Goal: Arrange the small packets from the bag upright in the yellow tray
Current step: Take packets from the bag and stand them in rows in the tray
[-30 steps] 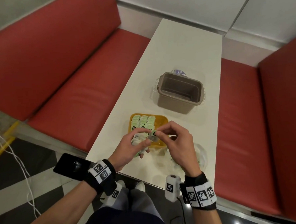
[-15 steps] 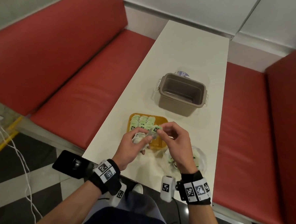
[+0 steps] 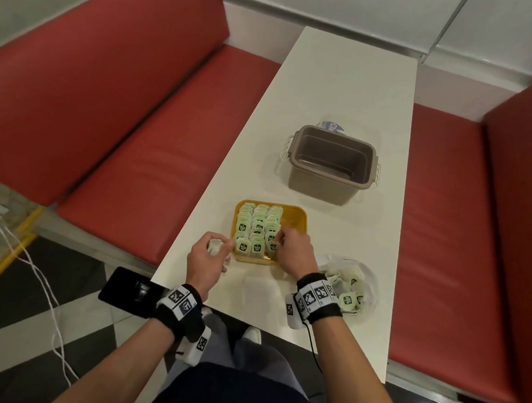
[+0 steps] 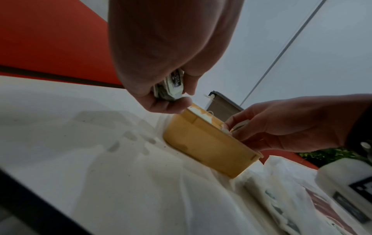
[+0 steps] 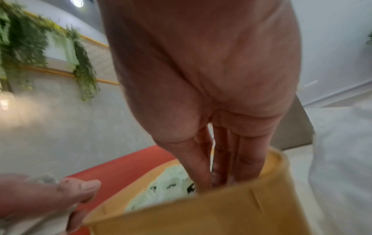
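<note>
Two red bench seats (image 3: 152, 164) flank the long white table (image 3: 339, 99), which runs from 6 o'clock toward 12. Toward 1 o'clock on it stands a grey-brown plastic tub (image 3: 330, 164) with side handles, and something with a blue label peeks out just behind its far rim. Nearer the person, at the table's middle, sits the yellow tray (image 3: 296, 218); three rows of pale green packets (image 3: 257, 229) stand upright in its left and middle parts, while its right part shows bare yellow floor. At 4 o'clock from the tray, just beside it, lies a clear plastic bag (image 3: 352, 289) with more green packets loose inside.

The left hand (image 3: 207, 260) hovers just at 9 o'clock of the tray, its fingers (image 4: 169, 105) curled round a small bunch of packets (image 4: 173, 85). The right hand (image 3: 295, 252) reaches into the tray's near right corner; its fingers (image 5: 249, 160) point straight down beside the third row of packets. Whether they pinch a packet there cannot be told, as the tray wall and the blur hide the tips. Both wrists carry black bands with square black-and-white markers.
</note>
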The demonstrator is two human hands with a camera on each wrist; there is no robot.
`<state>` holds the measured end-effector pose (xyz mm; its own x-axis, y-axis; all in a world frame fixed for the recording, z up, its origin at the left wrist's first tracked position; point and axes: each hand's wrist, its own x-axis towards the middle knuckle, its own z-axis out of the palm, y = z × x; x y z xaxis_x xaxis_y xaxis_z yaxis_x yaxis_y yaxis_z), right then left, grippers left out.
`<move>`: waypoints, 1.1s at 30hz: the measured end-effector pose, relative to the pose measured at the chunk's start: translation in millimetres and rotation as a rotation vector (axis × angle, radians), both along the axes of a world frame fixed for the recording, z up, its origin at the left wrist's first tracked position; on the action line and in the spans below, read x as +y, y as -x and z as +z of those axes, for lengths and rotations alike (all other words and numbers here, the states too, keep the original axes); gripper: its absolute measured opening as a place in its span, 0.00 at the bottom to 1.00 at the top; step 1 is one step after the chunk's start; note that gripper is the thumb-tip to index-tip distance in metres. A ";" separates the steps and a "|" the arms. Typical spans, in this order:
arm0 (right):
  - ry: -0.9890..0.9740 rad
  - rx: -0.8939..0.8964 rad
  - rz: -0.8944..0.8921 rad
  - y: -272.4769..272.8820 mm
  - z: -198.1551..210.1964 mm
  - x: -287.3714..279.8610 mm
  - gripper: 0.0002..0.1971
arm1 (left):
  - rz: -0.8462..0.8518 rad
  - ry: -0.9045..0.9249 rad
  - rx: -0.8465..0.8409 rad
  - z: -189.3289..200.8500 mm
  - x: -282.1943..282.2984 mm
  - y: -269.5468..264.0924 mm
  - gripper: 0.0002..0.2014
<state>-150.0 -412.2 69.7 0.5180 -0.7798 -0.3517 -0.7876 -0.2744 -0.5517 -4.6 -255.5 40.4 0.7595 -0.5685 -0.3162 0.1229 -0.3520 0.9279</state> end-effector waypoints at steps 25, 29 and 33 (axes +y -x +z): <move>0.134 0.123 -0.075 -25.9 -42.1 0.2 0.33 | -0.086 -0.097 -0.061 -4.5 -6.3 -10.6 0.09; 0.169 0.097 -0.128 -22.8 -48.3 3.1 0.25 | -0.100 -0.104 -0.068 0.4 -7.2 -11.3 0.09; 0.211 0.079 -0.145 -20.0 -57.6 4.7 0.24 | -0.097 -0.116 -0.068 1.6 -5.8 -12.3 0.10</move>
